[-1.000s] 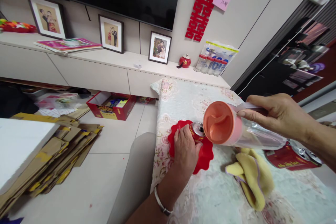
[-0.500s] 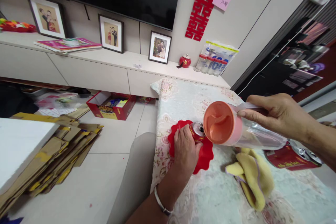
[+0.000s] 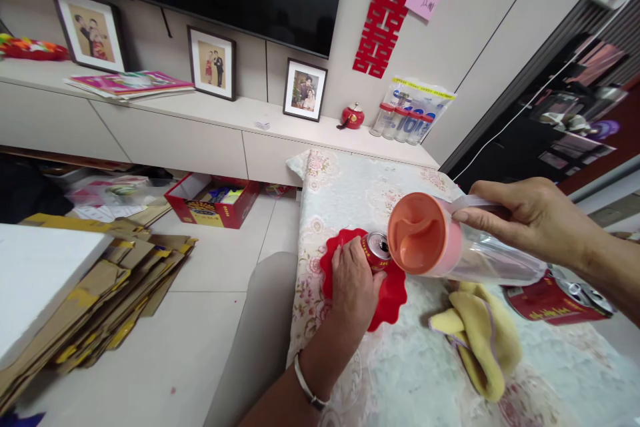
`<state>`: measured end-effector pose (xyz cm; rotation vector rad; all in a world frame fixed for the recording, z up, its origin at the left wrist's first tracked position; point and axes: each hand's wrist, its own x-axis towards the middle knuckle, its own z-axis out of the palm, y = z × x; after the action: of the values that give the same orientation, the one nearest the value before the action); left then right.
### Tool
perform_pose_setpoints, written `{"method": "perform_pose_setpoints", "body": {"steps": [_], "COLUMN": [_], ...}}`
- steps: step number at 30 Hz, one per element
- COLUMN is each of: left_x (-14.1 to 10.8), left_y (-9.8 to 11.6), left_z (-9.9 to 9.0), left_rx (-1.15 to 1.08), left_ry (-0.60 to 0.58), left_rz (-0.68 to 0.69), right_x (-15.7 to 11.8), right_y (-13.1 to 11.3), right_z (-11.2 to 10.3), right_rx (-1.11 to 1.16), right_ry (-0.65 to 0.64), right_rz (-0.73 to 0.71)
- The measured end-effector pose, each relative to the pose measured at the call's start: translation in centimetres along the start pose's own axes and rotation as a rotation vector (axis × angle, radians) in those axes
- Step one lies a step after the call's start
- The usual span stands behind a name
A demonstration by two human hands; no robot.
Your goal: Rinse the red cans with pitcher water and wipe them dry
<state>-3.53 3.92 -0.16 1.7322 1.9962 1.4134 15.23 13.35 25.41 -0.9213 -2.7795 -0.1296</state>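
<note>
My left hand [image 3: 354, 285] is wrapped round a red can [image 3: 375, 250], which stands on a red scalloped plate [image 3: 393, 300]. The can's top is open and faces up. My right hand [image 3: 525, 220] grips the handle of a clear pitcher [image 3: 480, 257] with an orange lid [image 3: 417, 233]. The pitcher is tilted on its side, its lid close to the can's rim. No stream of liquid shows between them. A crumpled yellow cloth [image 3: 483, 340] lies on the floral tablecloth [image 3: 425, 373], below the pitcher.
More red cans [image 3: 560, 300] stand at the right, partly behind my right forearm. Beyond the table, a shelf [image 3: 250, 117] holds framed photos and glass jars [image 3: 400, 125]. Flattened cardboard [image 3: 130, 287] and a red box [image 3: 213, 203] are on the floor at left.
</note>
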Motion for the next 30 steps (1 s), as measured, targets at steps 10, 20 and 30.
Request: {"method": "perform_pose_setpoints", "body": {"steps": [10, 20, 30], "left_x": [-0.07, -0.08, -0.05], "left_y": [-0.06, -0.12, -0.09], "left_z": [-0.02, 0.11, -0.03], "left_rx": [-0.004, -0.014, -0.010], "left_ry": [0.015, 0.018, 0.017], "left_rz": [0.022, 0.013, 0.025], "right_x": [0.11, 0.22, 0.20], "right_y": [0.07, -0.03, -0.80], "right_z": [-0.12, -0.12, -0.22], "right_rx": [-0.005, -0.010, 0.022], "right_ry": [-0.019, -0.020, -0.016], "right_rz": [0.009, 0.014, 0.074]}}
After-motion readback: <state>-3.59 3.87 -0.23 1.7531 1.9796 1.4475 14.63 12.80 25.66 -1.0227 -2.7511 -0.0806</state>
